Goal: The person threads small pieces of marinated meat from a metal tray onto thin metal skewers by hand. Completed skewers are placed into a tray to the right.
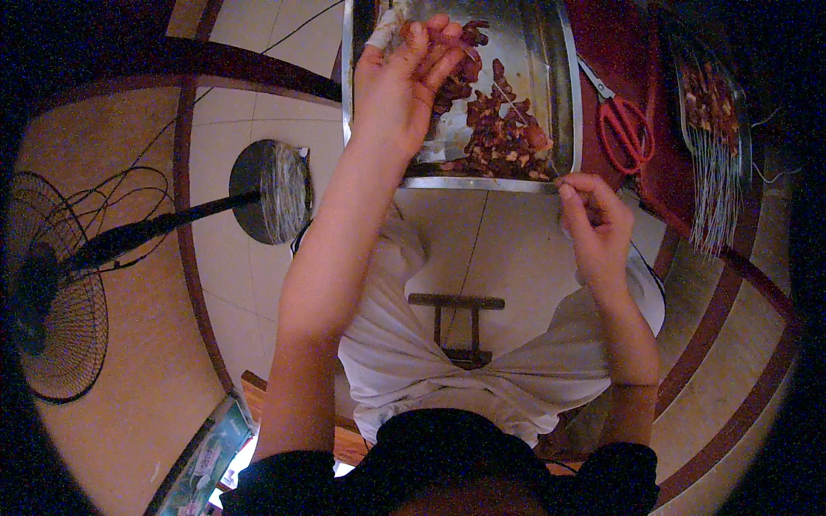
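Note:
A metal tray (477, 184) with dark, sauced pieces of what looks like meat (497, 132) lies before me. My left hand (403, 90) is over its left side, fingers curled around a reddish piece; the grip is partly hidden. Something white wraps one of its fingers. From those fingers a thin pale skewer (510, 98) slants down across the tray towards its near right corner. There my right hand (600, 209) pinches the skewer's lower end between thumb and forefinger, just past the rim.
Red-handled scissors (623, 132) lie on the dark red surface right of the tray. Beyond them, a second tray holds loaded skewers (713, 187), bare ends towards me. At left stands a fan (58, 309) with a cable. A small wooden stool (457, 301) is below, between my knees.

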The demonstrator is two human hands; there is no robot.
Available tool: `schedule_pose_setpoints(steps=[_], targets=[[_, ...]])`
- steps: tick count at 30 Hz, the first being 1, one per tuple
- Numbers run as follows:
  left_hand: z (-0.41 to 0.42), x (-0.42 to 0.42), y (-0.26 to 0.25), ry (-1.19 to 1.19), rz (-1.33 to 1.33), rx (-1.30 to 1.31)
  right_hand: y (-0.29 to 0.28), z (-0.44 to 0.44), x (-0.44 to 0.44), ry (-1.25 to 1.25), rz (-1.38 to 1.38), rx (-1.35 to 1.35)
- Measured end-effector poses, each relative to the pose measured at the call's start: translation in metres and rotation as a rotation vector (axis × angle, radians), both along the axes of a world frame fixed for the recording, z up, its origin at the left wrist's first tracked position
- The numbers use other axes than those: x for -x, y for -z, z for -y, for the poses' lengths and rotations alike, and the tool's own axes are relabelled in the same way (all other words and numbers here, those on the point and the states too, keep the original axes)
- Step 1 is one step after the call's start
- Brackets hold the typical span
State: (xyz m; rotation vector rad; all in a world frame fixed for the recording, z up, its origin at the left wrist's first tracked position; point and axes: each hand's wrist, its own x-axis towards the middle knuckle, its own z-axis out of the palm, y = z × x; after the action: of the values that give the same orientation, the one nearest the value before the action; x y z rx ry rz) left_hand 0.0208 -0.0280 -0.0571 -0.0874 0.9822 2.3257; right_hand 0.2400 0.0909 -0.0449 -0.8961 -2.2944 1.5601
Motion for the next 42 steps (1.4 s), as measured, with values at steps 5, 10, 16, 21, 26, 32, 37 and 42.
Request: schedule_pose_setpoints(steps=[5, 10, 16, 21, 26, 32, 37, 42], targets=[[-0.001, 0.000, -0.005, 0.076, -0.077, 0.065, 0.002, -0.001, -0.001, -0.022, 0.019, -0.020], [-0.002, -0.004, -0.010, 0.065, -0.101, 0.069, 0.000, -0.001, 0.000, -0.031, 0.038, -0.046], [-0.002, -0.003, -0.012, 0.120, -0.116, 0.172, -0.002, 0.000, 0.001, -0.037, 0.019, -0.012], [0.003, 0.006, -0.007, 0.107, -0.112, 0.180, -0.003, -0.002, 0.001, -0.051, 0.018, -0.037], [0.002, 0.002, -0.010, 0.119, -0.194, 0.153, -0.003, -0.003, 0.001, -0.055, 0.013, -0.018], [0.002, 0.005, -0.009, 0.244, -0.149, 0.111, -0.005, -0.005, 0.000, -0.073, 0.046, -0.010], [0.004, 0.006, -0.017, 0.372, -0.134, 0.244, -0.004, -0.010, 0.000, -0.098, 0.044, -0.003], [0.000, -0.001, -0.016, 0.309, -0.143, 0.231, -0.002, -0.009, 0.000, -0.068, 0.005, 0.028]])
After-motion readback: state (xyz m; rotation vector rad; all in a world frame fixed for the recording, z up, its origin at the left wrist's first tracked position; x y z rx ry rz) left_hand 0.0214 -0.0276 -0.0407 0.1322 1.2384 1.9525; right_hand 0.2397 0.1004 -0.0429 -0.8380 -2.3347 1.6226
